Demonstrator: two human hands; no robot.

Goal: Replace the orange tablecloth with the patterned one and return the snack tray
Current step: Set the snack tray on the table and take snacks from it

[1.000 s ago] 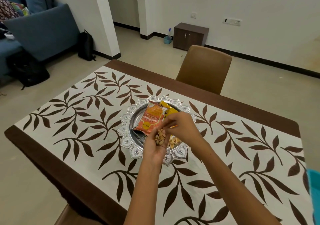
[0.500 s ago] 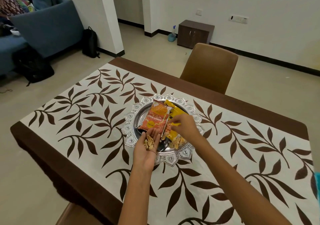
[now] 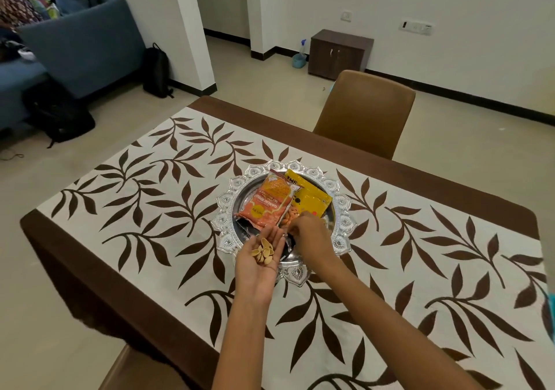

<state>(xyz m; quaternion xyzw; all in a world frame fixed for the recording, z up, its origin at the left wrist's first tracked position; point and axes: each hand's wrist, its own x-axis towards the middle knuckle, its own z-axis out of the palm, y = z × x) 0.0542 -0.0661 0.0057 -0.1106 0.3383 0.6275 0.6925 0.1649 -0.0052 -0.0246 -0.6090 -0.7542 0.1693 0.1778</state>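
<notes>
The white tablecloth with brown leaves covers the table. In its middle stands the silver snack tray, holding an orange packet and a yellow packet. My left hand lies palm up at the tray's near rim, fingers straight, carrying several pale nut shells. My right hand reaches into the tray beside it, fingertips pinched together over loose nuts; what they pinch is too small to see. No orange tablecloth is in view.
A brown chair stands at the table's far side, another chair at the near edge. A blue sofa, black bags and a small cabinet sit across the floor.
My left hand has drawn back from the right hand toward the tray's near rim and opened flat with the shells. The right hand stays over the tray's loose nuts.
</notes>
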